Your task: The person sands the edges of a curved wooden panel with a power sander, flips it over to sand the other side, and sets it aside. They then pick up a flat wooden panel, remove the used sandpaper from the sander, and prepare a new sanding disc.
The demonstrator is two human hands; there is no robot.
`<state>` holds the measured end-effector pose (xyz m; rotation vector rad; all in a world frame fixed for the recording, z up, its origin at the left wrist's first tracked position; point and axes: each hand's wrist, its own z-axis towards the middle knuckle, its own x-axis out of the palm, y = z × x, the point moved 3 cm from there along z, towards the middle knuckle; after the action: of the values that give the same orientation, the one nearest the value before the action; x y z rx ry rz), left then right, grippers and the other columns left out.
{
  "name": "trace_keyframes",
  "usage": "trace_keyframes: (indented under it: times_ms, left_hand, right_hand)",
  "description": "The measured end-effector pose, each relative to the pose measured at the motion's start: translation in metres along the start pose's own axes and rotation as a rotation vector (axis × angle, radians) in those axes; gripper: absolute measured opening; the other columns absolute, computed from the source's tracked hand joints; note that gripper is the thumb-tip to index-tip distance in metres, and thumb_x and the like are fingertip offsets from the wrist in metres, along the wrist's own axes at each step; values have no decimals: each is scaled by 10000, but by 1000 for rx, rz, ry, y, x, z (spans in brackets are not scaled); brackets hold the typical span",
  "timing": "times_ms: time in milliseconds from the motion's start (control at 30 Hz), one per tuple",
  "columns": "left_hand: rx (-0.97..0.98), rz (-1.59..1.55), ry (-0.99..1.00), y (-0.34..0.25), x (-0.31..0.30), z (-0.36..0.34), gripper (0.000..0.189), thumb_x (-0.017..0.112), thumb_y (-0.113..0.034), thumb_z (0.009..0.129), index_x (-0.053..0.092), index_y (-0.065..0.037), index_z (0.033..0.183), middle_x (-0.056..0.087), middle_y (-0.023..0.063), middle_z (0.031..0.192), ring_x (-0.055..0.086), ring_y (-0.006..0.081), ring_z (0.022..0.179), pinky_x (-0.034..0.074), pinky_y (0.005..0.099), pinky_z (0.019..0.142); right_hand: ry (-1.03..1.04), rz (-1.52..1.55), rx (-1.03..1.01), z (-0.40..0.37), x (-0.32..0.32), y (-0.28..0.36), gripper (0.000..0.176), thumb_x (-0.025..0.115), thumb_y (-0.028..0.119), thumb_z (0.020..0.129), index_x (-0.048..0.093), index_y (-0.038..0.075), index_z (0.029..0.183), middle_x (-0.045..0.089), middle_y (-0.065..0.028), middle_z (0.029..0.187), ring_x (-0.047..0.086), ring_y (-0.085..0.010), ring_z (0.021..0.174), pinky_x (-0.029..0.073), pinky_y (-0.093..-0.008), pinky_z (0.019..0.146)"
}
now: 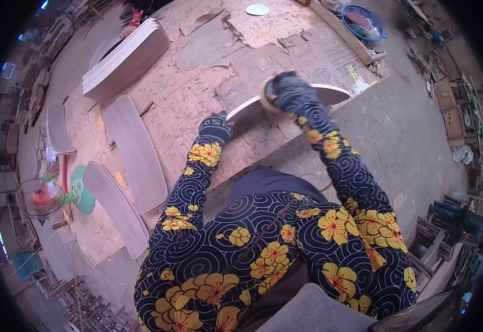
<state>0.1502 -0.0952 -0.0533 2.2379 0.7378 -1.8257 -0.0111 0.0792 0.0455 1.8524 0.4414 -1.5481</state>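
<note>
A curved wooden board (338, 95) stands on its long edge near the front of the work surface, its pale upper edge bowed. At its left end, my left hand (216, 127), in a dark grey knit glove, has its fingers wrapped round the board. Over the middle of the pale edge is my right hand (292, 91), also gloved and slightly blurred. Its fingers are closed on a tan piece with a rounded edge (266, 95), pressed against the board's edge. The exact kind of that piece is hard to make out.
A stack of curved boards (125, 58) lies at the back left. Loose curved boards (135, 152) lie to my left, near a green and orange fan (78, 191). A blue basket (366, 22) stands at the far right, behind a wooden rail (348, 30). Torn cardboard covers the surface.
</note>
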Motion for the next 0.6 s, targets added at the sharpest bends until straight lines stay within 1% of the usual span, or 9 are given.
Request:
trace_keyframes:
  times_ms: [167, 233, 267, 333, 400, 433, 500, 567, 600]
  left_hand:
    - [-26, -68, -7, 8, 10, 3, 426, 598, -415, 855, 625, -62, 1091, 674, 187, 979, 644, 341, 954, 503, 442, 840]
    - [-47, -96, -23, 10, 10, 1, 455, 615, -470, 833, 638, -66, 1043, 675, 179, 971, 645, 338, 928, 495, 444, 842]
    - [-49, -98, -38, 11, 11, 1, 462, 614, -474, 833, 638, -66, 1047, 676, 178, 972, 646, 337, 926, 496, 443, 840]
    - [-53, -114, -42, 8, 7, 0, 480, 606, -480, 836, 636, -62, 1069, 678, 179, 974, 648, 334, 929, 499, 439, 841]
    - [-73, -107, -48, 8, 8, 1, 480, 601, -479, 840, 634, -61, 1074, 678, 178, 974, 649, 333, 931, 500, 438, 844]
    - [-82, -102, -50, 8, 9, 1, 480, 598, -478, 842, 632, -61, 1076, 679, 177, 974, 650, 333, 932, 500, 437, 845]
    - [-70, -112, -82, 10, 17, 2, 469, 595, -460, 847, 625, -58, 1086, 675, 178, 987, 646, 338, 946, 499, 439, 848]
    - [-60, -126, -105, 12, 22, 3, 459, 602, -437, 846, 616, -51, 1095, 664, 187, 1014, 636, 350, 968, 493, 446, 853]
    - [-76, -133, -69, 11, 17, 2, 461, 600, -437, 847, 616, -50, 1098, 663, 188, 1014, 636, 350, 972, 493, 448, 854]
  right_hand:
    - [106, -9, -119, 6, 16, 55, 535, 650, 384, 772, 550, 111, 1221, 592, -210, 1167, 618, -347, 1049, 510, -429, 907]
    - [125, -99, -80, 24, 14, 28, 457, 628, 330, 780, 593, 93, 1169, 644, -194, 1105, 658, -321, 985, 534, -412, 863]
    - [19, -62, -33, 26, 11, 2, 432, 603, 343, 797, 607, 78, 1138, 664, -202, 1060, 667, -316, 971, 537, -411, 862]
    - [-47, -163, 56, 35, 1, -51, 443, 587, 362, 809, 613, 58, 1130, 654, -203, 1091, 653, -319, 1015, 526, -407, 883]
    - [152, -300, 296, 49, -13, -88, 575, 511, 476, 871, 563, 32, 1232, 576, -199, 1232, 565, -334, 1143, 437, -398, 997]
    - [145, -439, 184, 45, -18, -95, 571, 527, 481, 870, 579, 39, 1228, 557, -206, 1259, 560, -331, 1148, 442, -400, 988]
    - [64, -309, 159, 46, -14, -98, 553, 561, 469, 848, 601, 42, 1196, 588, -200, 1217, 572, -332, 1131, 453, -403, 976]
    - [36, -140, 189, 46, -5, -52, 428, 552, 290, 832, 601, 22, 1162, 619, -236, 1147, 627, -342, 1062, 502, -419, 921]
    - [89, -145, 94, 47, 4, -22, 393, 531, 261, 827, 610, 27, 1133, 660, -219, 1051, 656, -338, 995, 516, -427, 891]
